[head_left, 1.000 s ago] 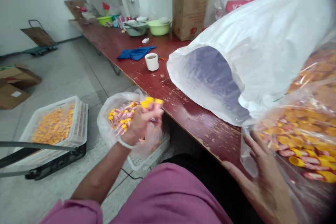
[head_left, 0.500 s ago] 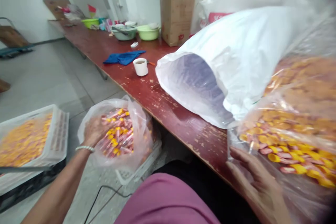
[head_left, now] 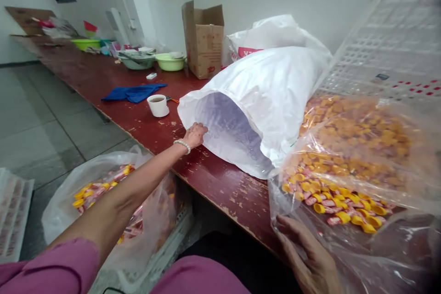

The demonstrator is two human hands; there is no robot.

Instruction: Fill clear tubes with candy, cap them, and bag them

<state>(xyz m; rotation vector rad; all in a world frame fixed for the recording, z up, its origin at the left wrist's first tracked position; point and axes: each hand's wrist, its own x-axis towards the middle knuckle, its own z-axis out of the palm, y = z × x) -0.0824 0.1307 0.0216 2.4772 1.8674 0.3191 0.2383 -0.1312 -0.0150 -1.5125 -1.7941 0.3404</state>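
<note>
My left hand [head_left: 195, 134], a beaded bracelet at its wrist, is over the table edge at the mouth of a big white sack [head_left: 275, 87]. Its fingers are curled together, and whatever they may hold is hidden. The sack lies on its side, opening towards me. My right hand [head_left: 308, 250] rests at the edge of a clear plastic bag [head_left: 379, 248], fingers stretched out and apart from the thumb. Small pink-and-white tubes with yellow ends [head_left: 344, 206] lie in this bag. Below my left forearm, a translucent bag [head_left: 65, 211] holds more such pieces.
The worn red table [head_left: 220, 188] runs far to the left. On it stand a white cup of dark liquid [head_left: 159, 106], a blue cloth [head_left: 132, 93], green basins [head_left: 170, 62] and a cardboard box [head_left: 208, 46]. A white crate [head_left: 14, 216] sits on the floor at left.
My left hand has come up out of the floor bag and across to the sack's mouth. My right hand stays by the clear bag. The view has shifted rightwards.
</note>
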